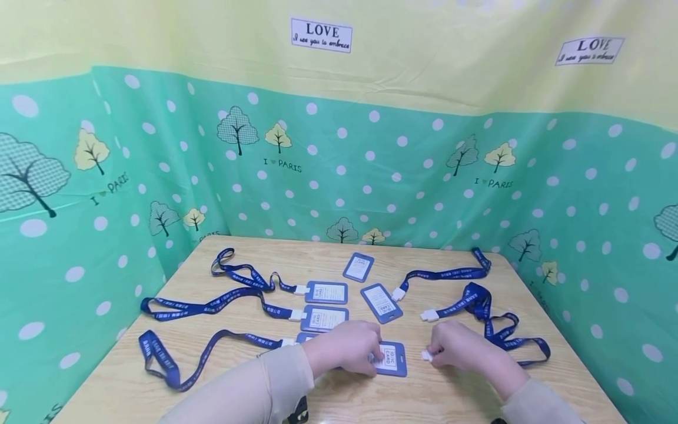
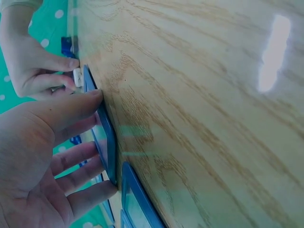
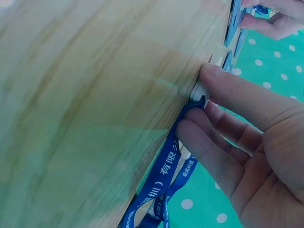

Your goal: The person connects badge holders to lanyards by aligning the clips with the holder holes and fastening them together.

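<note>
My left hand (image 1: 346, 351) grips a blue ID card holder (image 1: 393, 359) by its edges, low over the table; in the left wrist view the thumb is on one edge of the card holder (image 2: 108, 137). Its slotted end points right. My right hand (image 1: 459, 347) pinches the white plastic clip (image 1: 426, 355) of a blue lanyard, a short gap away from that slot. In the right wrist view the lanyard strap (image 3: 164, 166) trails down from the clip (image 3: 199, 91) under the fingers. Another card holder (image 1: 306, 337) lies partly hidden behind the left arm.
Card holders joined to lanyards (image 1: 327, 292) (image 1: 324, 318) lie on the left of the wooden table (image 1: 122, 394). Two loose card holders (image 1: 358, 267) (image 1: 382, 302) lie at the back middle. Further lanyards (image 1: 447, 274) (image 1: 477, 300) are on the right. Patterned cloth (image 1: 339, 159) walls the table.
</note>
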Action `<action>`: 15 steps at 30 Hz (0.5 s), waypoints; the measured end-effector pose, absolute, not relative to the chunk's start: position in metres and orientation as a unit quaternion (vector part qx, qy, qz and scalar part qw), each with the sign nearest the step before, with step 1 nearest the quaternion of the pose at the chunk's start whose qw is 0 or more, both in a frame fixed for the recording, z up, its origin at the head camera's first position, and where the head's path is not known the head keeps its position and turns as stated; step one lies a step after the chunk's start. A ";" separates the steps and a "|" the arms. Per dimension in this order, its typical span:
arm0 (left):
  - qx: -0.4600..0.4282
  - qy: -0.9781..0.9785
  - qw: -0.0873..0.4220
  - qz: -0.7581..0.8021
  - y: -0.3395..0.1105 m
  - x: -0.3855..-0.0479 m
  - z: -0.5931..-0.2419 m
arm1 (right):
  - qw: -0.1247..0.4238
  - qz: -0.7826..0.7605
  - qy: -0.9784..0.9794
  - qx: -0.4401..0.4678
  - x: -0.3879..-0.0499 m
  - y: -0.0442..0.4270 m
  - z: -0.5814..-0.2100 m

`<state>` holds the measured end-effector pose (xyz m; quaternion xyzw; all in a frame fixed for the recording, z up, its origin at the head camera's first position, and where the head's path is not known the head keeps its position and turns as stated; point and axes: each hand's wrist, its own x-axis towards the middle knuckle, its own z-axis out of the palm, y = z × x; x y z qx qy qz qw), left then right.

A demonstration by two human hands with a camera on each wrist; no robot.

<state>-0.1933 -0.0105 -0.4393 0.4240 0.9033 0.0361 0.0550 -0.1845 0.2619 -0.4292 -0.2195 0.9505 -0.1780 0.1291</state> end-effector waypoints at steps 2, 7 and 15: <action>0.423 0.904 0.056 0.037 -0.011 -0.193 -0.439 | 0.130 -0.177 0.948 -0.229 -0.185 0.260 -0.430; 0.423 0.903 0.057 0.036 -0.011 -0.191 -0.437 | 0.120 -0.169 0.941 -0.266 -0.185 0.255 -0.431; 0.423 0.903 0.059 0.036 -0.011 -0.191 -0.435 | 0.123 -0.180 0.938 -0.271 -0.184 0.252 -0.430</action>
